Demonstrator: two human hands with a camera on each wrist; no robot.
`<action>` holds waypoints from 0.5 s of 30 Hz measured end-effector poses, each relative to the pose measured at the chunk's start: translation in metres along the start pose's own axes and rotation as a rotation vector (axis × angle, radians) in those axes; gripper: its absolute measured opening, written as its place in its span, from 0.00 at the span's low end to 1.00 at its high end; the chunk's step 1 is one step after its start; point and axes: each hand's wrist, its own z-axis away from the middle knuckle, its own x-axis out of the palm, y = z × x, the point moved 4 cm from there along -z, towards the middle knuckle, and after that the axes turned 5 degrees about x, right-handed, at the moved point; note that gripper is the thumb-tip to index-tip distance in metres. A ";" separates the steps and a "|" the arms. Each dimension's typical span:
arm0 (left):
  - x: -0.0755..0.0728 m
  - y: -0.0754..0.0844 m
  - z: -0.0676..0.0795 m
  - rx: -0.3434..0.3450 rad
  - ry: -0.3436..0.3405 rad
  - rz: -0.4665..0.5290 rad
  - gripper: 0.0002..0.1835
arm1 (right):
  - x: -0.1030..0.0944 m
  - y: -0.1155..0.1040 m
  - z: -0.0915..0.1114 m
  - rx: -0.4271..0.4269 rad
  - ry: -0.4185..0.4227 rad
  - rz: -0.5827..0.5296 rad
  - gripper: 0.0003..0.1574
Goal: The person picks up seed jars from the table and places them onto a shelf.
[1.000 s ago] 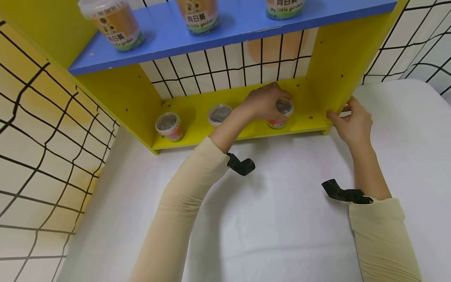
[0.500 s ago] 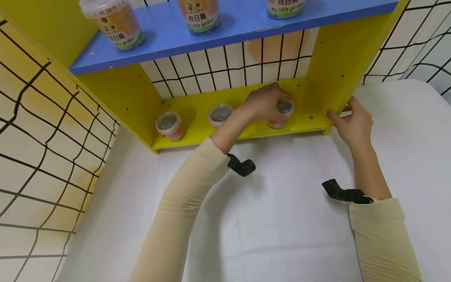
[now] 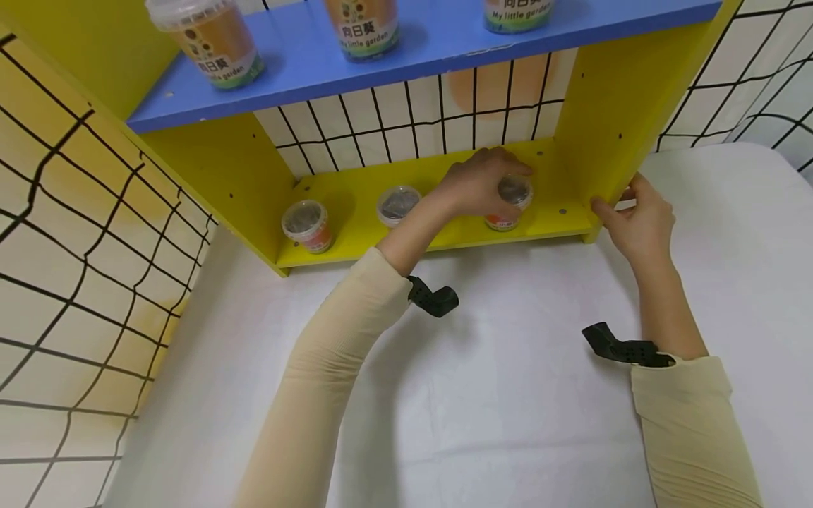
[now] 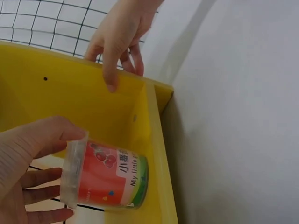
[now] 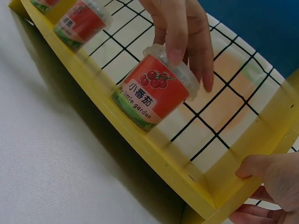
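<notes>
My left hand holds a clear-lidded plastic cup with a red tomato label. Its thumb presses the front of the lid and its fingers reach round the far side. The cup's base is at the front edge of the yellow bottom shelf. My right hand pinches the right side panel of the shelf unit low down, thumb on the inner face and fingers outside. Two like cups stand further left, one at the left end and a middle cup partly hidden by my left forearm.
A blue shelf above bears three orange-labelled cups, including a left one. Black wire mesh stands at the left, with more behind the unit. A white-covered table lies in front. Both wrists wear black brackets.
</notes>
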 end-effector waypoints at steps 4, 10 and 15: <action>-0.004 0.002 0.006 0.019 0.022 -0.005 0.35 | 0.001 0.001 -0.001 -0.001 -0.001 0.005 0.35; -0.011 0.009 0.025 0.080 0.122 -0.008 0.32 | -0.002 0.006 -0.003 -0.017 0.002 0.008 0.35; -0.007 0.012 0.048 0.152 0.254 0.062 0.30 | -0.005 0.008 -0.001 -0.040 0.013 0.011 0.33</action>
